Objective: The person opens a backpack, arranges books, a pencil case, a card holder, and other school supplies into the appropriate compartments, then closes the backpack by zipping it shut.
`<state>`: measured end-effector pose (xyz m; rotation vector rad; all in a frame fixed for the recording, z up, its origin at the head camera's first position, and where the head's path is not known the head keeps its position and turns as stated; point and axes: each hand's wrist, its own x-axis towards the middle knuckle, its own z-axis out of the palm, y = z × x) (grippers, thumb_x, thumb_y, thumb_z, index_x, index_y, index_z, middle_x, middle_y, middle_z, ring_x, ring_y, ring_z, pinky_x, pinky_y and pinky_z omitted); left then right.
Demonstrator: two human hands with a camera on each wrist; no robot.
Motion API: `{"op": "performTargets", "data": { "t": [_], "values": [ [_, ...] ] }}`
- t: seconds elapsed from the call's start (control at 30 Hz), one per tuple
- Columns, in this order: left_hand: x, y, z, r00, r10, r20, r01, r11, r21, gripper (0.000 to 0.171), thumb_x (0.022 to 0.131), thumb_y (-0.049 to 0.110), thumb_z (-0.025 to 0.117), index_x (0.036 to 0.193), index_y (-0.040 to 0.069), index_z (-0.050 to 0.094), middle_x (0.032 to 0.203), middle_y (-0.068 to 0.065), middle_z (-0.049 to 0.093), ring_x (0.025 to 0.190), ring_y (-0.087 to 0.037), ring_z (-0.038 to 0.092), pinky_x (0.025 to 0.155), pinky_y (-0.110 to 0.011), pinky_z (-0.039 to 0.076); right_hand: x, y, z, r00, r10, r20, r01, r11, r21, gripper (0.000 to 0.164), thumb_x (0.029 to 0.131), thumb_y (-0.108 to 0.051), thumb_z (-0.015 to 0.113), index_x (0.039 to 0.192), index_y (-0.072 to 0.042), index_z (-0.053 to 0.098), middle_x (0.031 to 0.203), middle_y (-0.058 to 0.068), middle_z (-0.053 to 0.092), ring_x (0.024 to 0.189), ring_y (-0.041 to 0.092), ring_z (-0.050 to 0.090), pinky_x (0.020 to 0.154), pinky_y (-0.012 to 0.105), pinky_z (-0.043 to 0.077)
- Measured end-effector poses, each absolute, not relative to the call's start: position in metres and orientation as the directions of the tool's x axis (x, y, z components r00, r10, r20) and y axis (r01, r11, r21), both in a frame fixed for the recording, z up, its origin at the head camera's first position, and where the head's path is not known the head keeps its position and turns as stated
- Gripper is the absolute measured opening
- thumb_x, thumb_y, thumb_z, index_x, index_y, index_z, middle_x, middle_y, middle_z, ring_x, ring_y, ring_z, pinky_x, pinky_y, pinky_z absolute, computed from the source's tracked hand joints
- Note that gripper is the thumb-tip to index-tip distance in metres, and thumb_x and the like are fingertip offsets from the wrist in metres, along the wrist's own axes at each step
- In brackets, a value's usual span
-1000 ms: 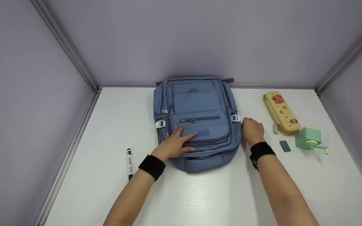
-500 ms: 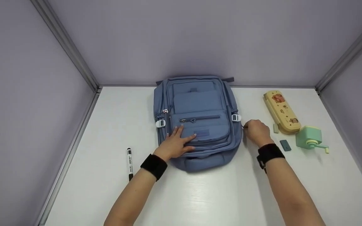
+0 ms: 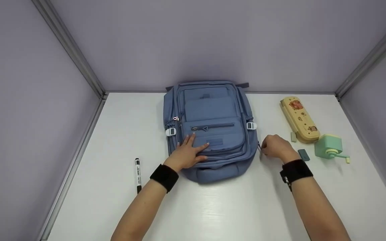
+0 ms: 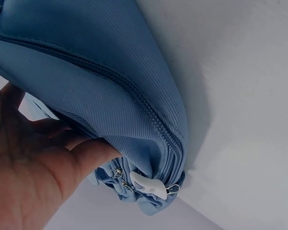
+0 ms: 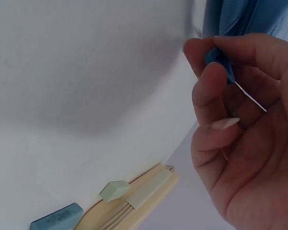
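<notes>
A blue backpack [image 3: 213, 108] lies on the white table, its front pockets facing up. My left hand [image 3: 185, 154] rests with spread fingers on the lower left of its front. In the left wrist view, a zipper [image 4: 110, 74] curves along the bag's side near the thumb. At the backpack's lower right edge, my right hand [image 3: 277, 146] pinches a small blue zipper pull [image 5: 221, 64] between thumb and fingertips, as the right wrist view shows. White buckles [image 3: 251, 126] sit on both sides of the bag.
Right of the backpack lie a yellow pencil case [image 3: 301, 118], a pale green eraser [image 3: 293, 137] and a dark teal eraser [image 3: 303, 154]. A green crank pencil sharpener [image 3: 328, 146] stands beside the case. On the left is a marker [image 3: 138, 174]. Grey panels [image 3: 193, 43] enclose the table.
My right hand has moved toward me and slightly right along the backpack's right edge, with the zipper pull in its fingers. The left hand stays on the bag.
</notes>
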<state>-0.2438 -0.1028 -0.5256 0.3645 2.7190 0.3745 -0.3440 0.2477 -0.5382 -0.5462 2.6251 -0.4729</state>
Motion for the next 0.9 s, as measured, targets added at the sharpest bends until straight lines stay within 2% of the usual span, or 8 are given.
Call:
{"op": "performTargets", "data": {
  "t": [0.27, 0.63, 0.77, 0.9],
  "values": [
    [-0.242, -0.103, -0.523, -0.899, 0.294, -0.325, 0.199, 0.934, 0.297, 0.059, 0.098, 0.059, 0.04, 0.153, 0.04, 0.03, 0.162, -0.017, -0.002, 0.147, -0.039, 0.003, 0.109, -0.064, 0.02, -0.335, 0.245, -0.53, -0.778, -0.494, -0.389, -0.287, 0.829, -0.479, 0.012, 0.082, -0.002, 0.064, 0.08, -0.002, 0.076, 0.067, 0.004, 0.067, 0.057, 0.014, 0.057, 0.054, 0.03, 0.046],
    [-0.242, -0.103, -0.525, -0.908, 0.293, -0.3, 0.204, 0.934, 0.294, 0.057, 0.098, 0.058, 0.042, 0.152, 0.039, 0.033, 0.163, -0.016, 0.0, 0.146, -0.041, 0.005, 0.108, -0.064, 0.022, -0.324, 0.237, -0.526, -0.714, -0.57, -0.408, -0.309, 0.778, -0.547, 0.012, 0.079, 0.0, 0.064, 0.069, -0.003, 0.072, 0.059, 0.005, 0.064, 0.047, 0.011, 0.052, 0.047, 0.027, 0.041],
    [-0.242, -0.103, -0.524, -0.909, 0.293, -0.296, 0.208, 0.935, 0.286, 0.057, 0.098, 0.057, 0.042, 0.151, 0.039, 0.033, 0.162, -0.017, 0.001, 0.146, -0.042, 0.006, 0.108, -0.064, 0.022, -0.32, 0.234, -0.523, -0.693, -0.576, -0.434, -0.288, 0.773, -0.566, 0.015, 0.08, 0.0, 0.066, 0.066, -0.004, 0.07, 0.057, 0.002, 0.062, 0.046, 0.012, 0.053, 0.045, 0.027, 0.043],
    [-0.242, -0.104, -0.524, -0.905, 0.293, -0.308, 0.209, 0.938, 0.275, 0.056, 0.099, 0.057, 0.041, 0.152, 0.04, 0.032, 0.163, -0.016, 0.001, 0.146, -0.042, 0.005, 0.108, -0.064, 0.022, -0.315, 0.231, -0.514, -0.652, -0.592, -0.474, -0.255, 0.76, -0.598, 0.015, 0.08, 0.002, 0.065, 0.067, -0.002, 0.07, 0.058, 0.003, 0.063, 0.047, 0.013, 0.056, 0.048, 0.031, 0.05]
  ]
}}
